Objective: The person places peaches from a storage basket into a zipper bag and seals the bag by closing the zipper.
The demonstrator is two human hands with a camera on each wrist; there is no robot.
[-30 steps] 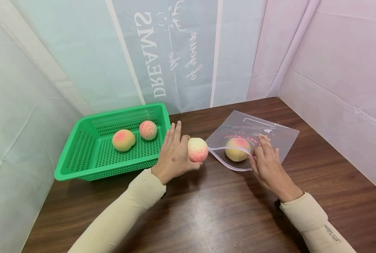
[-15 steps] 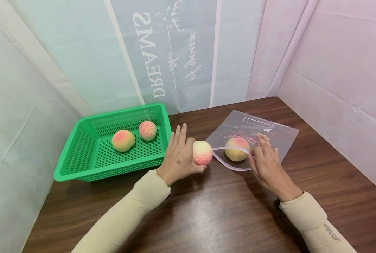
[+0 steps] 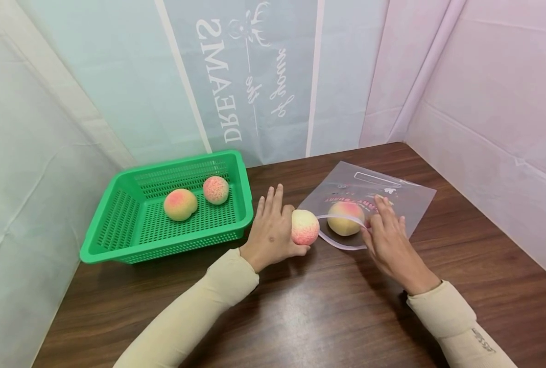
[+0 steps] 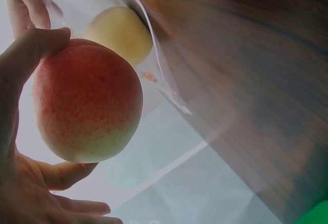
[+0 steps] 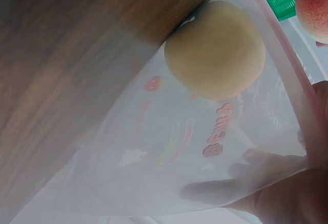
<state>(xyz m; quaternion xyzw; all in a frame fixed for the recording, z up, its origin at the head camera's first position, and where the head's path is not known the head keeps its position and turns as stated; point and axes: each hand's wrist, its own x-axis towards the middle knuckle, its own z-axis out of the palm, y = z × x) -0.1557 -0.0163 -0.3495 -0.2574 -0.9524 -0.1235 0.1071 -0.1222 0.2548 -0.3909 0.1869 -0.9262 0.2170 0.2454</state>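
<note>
My left hand [image 3: 273, 232] holds a pink and cream peach [image 3: 305, 228] between thumb and fingers, at the mouth of a clear zip bag [image 3: 410, 200]. In the left wrist view, the thumb lies over one side of that peach [image 4: 89, 103] and a finger supports the other. My right hand [image 3: 389, 245] pinches the bag's opening edge, its other fingers lying along the bag. The bag lies on the table with its mouth gaping toward the left hand. Inside it, just behind the mouth, rests a yellow-pink peach [image 5: 215, 49].
Left of the bag stands a green perforated basket [image 3: 176, 246]. Two more peaches lie in it, a yellow-orange peach [image 3: 181, 205] and a speckled pink peach [image 3: 216, 190]. The dark wooden table [image 3: 300, 317] is bordered by cloth-covered walls at the back and sides.
My left hand has moved right and slightly nearer with its peach, from beside the basket to the bag's mouth. My right hand and the bag have stayed put.
</note>
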